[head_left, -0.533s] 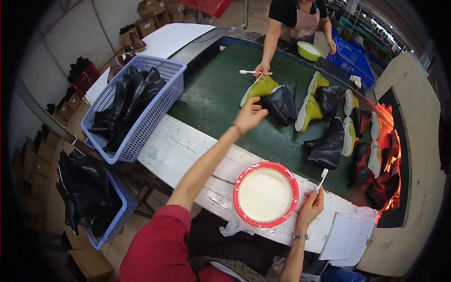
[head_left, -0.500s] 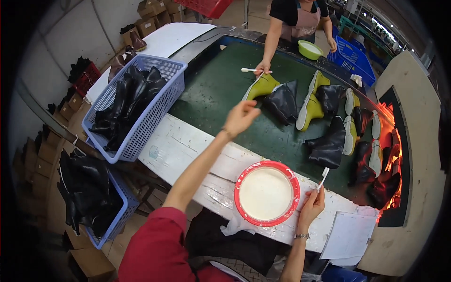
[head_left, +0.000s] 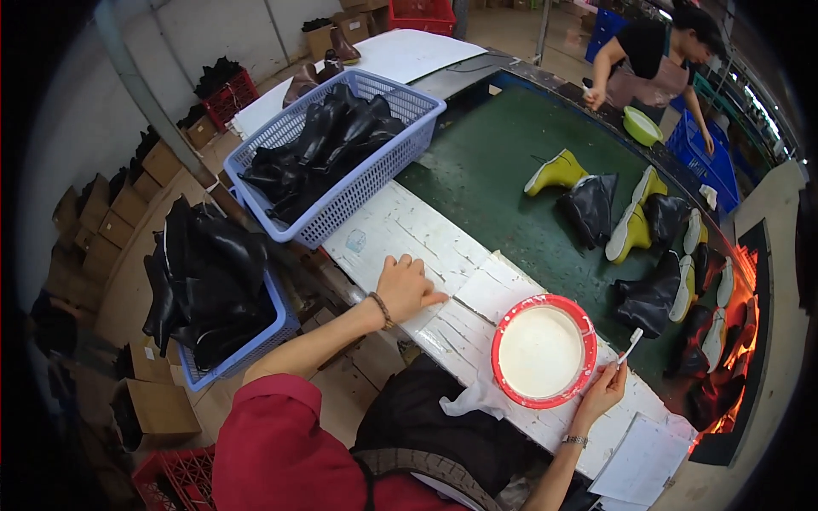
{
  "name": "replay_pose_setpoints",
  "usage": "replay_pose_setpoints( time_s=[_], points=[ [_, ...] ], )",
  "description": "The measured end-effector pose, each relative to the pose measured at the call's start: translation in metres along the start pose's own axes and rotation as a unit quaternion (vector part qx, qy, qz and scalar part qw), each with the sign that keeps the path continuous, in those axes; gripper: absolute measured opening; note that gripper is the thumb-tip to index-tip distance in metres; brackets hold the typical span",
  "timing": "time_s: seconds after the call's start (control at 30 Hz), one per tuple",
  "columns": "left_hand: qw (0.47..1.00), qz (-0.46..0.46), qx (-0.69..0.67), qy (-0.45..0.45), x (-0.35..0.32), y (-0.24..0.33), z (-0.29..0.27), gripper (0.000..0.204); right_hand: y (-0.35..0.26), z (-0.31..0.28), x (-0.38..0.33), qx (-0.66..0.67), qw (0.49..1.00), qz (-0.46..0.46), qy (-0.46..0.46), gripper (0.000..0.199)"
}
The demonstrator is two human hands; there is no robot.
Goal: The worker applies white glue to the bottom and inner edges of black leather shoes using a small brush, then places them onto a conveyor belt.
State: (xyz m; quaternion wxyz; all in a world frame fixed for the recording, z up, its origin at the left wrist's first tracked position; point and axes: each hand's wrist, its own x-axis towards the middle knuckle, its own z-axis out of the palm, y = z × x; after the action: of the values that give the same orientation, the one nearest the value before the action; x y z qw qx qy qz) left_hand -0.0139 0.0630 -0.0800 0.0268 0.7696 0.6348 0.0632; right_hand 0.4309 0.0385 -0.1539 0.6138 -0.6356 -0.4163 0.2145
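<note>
My left hand (head_left: 407, 289) is over the white wooden ledge, thumb apart from its fingers, with nothing in it. My right hand (head_left: 602, 392) grips a white toothbrush-like brush (head_left: 631, 342), bristle end up, at the ledge's right part. Between the hands, nearer the right one, stands a red-rimmed basin (head_left: 545, 351) full of creamy white liquid. Beyond it on the dark green belt lie black boots with yellow-green lower parts and pale soles. One such yellow-green shoe part (head_left: 555, 173) is farthest left, beside a black boot shaft (head_left: 588, 209). A black boot (head_left: 649, 298) lies nearest the brush.
An orange-glowing heater opening (head_left: 743, 341) borders the belt at right. A blue basket (head_left: 341, 204) of black boots rests at left, another blue basket (head_left: 247, 353) below it. Papers (head_left: 635, 460) lie at the near right. Across the belt stands a co-worker (head_left: 648, 72) by a green bowl (head_left: 641, 126).
My left hand has drawn back from above the belt to the ledge. The co-worker's hand has let go of the yellow-green shoe and pulled away. The view has swung left; my right hand keeps the brush.
</note>
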Motion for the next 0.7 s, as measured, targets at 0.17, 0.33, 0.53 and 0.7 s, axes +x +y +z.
replay_pose_setpoints(
  time_s=[0.17, 0.33, 0.53, 0.7],
  points=[
    [0.894, -0.101, 0.033, 0.436, 0.051, -0.086, -0.112, 0.029, -0.005, -0.001, -0.001, -0.003, 1.0, -0.006, -0.004, 0.036],
    [0.899, -0.353, -0.004, 0.26, 0.096, -0.227, -0.131, 0.058, -0.005, 0.0, 0.0, 0.001, 1.0, 0.019, 0.002, 0.035],
    [0.743, -0.326, -0.078, 0.579, 0.069, -0.294, -0.154, 0.043, -0.002, 0.003, 0.001, 0.001, 1.0, 0.024, -0.007, 0.035],
    [0.596, -0.205, -0.446, 0.635, 0.051, -0.264, -0.184, 0.036, 0.008, -0.005, 0.003, -0.02, 1.0, -0.01, 0.01, 0.035]
  ],
)
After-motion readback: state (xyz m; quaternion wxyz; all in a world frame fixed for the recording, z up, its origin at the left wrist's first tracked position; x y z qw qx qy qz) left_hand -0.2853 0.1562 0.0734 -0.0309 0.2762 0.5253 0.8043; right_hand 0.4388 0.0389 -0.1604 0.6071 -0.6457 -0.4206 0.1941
